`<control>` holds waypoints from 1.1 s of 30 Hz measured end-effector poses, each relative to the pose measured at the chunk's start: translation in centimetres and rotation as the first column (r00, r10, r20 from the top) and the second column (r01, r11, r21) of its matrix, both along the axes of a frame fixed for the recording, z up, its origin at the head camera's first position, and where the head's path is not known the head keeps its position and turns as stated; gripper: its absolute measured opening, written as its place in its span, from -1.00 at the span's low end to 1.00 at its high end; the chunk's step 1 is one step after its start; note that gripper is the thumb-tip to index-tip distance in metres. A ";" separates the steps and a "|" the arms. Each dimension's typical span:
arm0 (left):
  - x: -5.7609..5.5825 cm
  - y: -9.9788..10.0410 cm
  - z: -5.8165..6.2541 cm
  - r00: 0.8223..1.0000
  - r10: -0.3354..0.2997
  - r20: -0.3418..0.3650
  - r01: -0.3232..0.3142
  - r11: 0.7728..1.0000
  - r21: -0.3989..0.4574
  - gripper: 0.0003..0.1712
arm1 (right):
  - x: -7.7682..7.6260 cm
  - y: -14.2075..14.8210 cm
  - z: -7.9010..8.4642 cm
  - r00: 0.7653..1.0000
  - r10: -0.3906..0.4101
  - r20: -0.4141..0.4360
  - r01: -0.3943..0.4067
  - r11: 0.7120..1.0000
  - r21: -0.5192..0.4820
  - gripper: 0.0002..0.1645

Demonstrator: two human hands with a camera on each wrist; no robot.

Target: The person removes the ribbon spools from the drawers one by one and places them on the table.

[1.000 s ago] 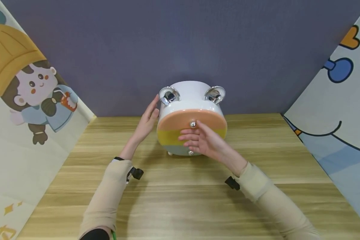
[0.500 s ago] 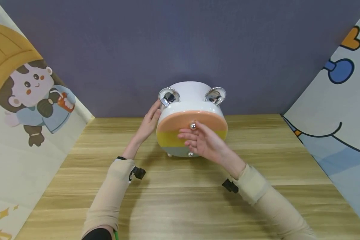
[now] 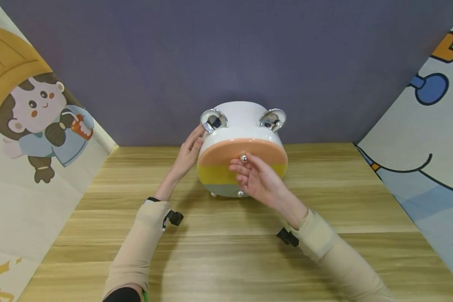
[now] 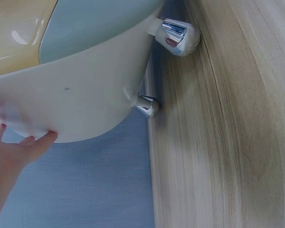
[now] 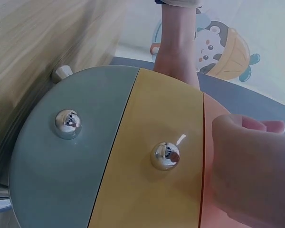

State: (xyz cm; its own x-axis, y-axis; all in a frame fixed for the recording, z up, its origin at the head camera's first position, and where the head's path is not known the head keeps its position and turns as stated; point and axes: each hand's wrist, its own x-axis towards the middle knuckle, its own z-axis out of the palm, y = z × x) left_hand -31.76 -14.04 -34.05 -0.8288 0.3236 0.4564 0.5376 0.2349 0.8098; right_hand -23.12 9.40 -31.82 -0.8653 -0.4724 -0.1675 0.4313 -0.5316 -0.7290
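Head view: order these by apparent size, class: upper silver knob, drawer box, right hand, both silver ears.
1. Drawer box
2. Right hand
3. Image-left silver ear and image-right silver ear: too alike to rank
4. Upper silver knob

Drawer box [image 3: 232,144]: standing on table [image 3: 226,251], right of left hand [image 3: 187,154], behind right hand [image 3: 263,182]
Top knob [image 3: 243,158]: sitting between right hand's thumb and fingers
Middle knob [image 5: 165,156], bottom knob [image 3: 240,193]: sitting below right hand
Back wall [image 3: 226,50]: rising behind both hands

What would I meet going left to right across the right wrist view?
Silver foot at the picture's edge → grey-green panel → yellow panel → right hand.
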 end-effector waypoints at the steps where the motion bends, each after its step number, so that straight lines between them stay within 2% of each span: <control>1: 0.0 0.0 0.1 1.000 -0.004 -0.002 0.004 1.000 0.000 -0.45 | 0.0 0.0 0.0 1.000 -0.001 0.002 0.001 1.000 -0.001 -0.49; 5: 0.1 -0.1 0.2 1.000 -0.015 0.002 0.015 1.000 -0.009 -0.43 | 0.2 0.1 0.1 1.000 0.001 0.006 -0.001 1.000 -0.013 -0.50; 15: -0.4 -0.5 0.3 0.995 -0.042 0.094 0.047 0.997 -0.056 -0.43 | 1.0 0.3 0.3 0.999 0.037 0.030 -0.036 0.998 -0.042 -0.50; 27: -0.6 -1.1 -0.2 0.989 -0.093 0.119 0.090 0.995 0.033 -0.34 | 2.9 0.6 0.1 0.997 0.079 0.019 -0.079 0.997 -0.001 -0.49; 33: -0.6 -1.1 -0.2 0.986 -0.098 0.135 0.095 0.995 0.030 -0.38 | 3.9 0.7 0.1 0.994 0.104 0.010 -0.104 0.995 -0.002 -0.47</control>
